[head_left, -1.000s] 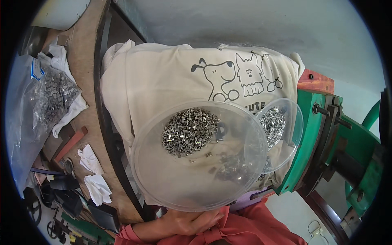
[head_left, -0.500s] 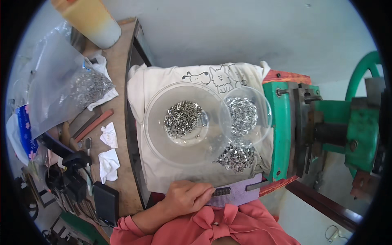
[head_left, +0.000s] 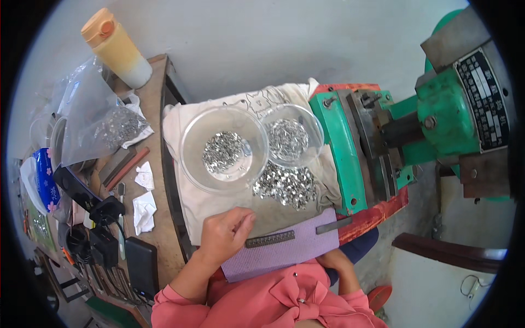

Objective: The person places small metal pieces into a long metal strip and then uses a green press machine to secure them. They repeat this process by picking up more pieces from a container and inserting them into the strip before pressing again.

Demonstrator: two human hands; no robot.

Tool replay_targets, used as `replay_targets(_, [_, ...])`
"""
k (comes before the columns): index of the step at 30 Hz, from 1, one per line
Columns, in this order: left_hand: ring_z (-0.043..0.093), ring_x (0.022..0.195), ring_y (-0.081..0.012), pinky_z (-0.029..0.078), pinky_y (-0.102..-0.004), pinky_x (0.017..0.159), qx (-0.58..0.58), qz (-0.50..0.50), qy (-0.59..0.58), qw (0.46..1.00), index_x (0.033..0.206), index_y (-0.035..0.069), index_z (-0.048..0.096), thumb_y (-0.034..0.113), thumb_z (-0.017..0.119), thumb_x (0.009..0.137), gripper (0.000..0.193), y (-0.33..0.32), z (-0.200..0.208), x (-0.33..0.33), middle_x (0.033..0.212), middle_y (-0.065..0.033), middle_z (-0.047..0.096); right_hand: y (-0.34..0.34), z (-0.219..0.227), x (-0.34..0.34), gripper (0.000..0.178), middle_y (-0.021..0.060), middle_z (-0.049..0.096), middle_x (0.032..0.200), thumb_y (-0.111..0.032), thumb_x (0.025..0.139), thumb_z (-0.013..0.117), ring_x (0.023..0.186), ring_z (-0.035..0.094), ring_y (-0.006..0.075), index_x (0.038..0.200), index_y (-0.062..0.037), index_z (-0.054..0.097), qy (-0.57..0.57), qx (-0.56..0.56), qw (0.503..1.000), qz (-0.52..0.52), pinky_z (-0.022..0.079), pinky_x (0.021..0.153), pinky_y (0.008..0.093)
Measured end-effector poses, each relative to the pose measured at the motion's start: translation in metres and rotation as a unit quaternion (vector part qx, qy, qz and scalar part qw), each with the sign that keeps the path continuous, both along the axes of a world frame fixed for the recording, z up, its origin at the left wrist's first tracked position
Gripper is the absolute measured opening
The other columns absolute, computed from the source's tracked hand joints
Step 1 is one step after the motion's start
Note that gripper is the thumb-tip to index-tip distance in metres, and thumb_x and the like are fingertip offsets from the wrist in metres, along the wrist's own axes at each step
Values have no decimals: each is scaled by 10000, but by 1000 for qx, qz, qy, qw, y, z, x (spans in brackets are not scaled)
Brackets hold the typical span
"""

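Observation:
My left hand (head_left: 223, 232) hovers at the near edge of the cloth with its fingers curled together. Whatever it may hold is hidden. Just right of it, a dark toothed metal strip (head_left: 270, 239) lies on a purple mat (head_left: 254, 263). My right hand (head_left: 334, 259) is low beside the mat's near right edge, its fingers hidden. Beyond my left hand stands a large clear plastic tub (head_left: 188, 172) with small shiny metal pieces (head_left: 223, 151) in it. To its right is a smaller clear tub (head_left: 319, 143) of metal pieces, and a loose heap (head_left: 287, 186) lies nearer me.
A green machine press (head_left: 445, 123) with a handwheel rises on the right. On the left, a wooden table (head_left: 164, 240) bears a tumbler (head_left: 123, 57), a plastic bag of metal bits (head_left: 117, 123), whetstone-like bars (head_left: 127, 168), crumpled tissue (head_left: 144, 212) and a black box (head_left: 141, 268).
The view has shifted and turned. My left hand has drawn off the mat's toothed strip, leaving it in plain sight. My right hand has come into view at the mat's right edge.

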State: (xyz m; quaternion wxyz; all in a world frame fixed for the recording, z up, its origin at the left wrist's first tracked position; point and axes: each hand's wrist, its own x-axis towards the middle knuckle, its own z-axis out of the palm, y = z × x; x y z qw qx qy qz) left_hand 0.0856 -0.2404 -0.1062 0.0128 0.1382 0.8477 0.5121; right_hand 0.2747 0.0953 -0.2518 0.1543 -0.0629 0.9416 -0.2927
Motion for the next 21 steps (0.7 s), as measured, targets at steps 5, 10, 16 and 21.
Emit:
replay_targets(5, [573, 564, -169, 441, -290, 523, -80, -49, 9, 996, 908, 9, 695, 19, 713, 879, 36, -13, 11, 11, 743, -79, 613, 2, 169, -33, 204, 90, 762, 889, -172, 943, 703, 790, 732, 184, 1088, -44, 767, -259, -233, 930, -114, 530, 676, 298])
replay_targets(10, [623, 704, -230, 480, -321, 605, -55, -45, 11, 997, 915, 5, 687, -21, 732, 833, 97, -21, 3, 31, 826, -104, 638, -19, 223, -92, 131, 122, 756, 869, -70, 878, 748, 737, 717, 163, 989, -4, 774, -81, -355, 930, -51, 537, 649, 281])
replay_targets(16, [633, 811, -273, 510, -377, 679, -94, -87, 56, 990, 914, 46, 684, 22, 804, 739, 213, -19, 0, 41, 910, -78, 649, -77, 230, -186, 150, 104, 711, 849, 7, 826, 742, 724, 683, 247, 973, -21, 760, 234, -112, 961, -93, 519, 624, 337])
replay_targets(21, [624, 821, -277, 497, -376, 692, -109, -98, 76, 986, 898, 61, 679, 23, 825, 691, 256, -10, -5, 40, 916, -72, 658, -93, 209, -259, 142, 133, 699, 884, -83, 830, 760, 844, 664, 321, 957, -19, 750, 321, 33, 946, 25, 525, 752, 388])
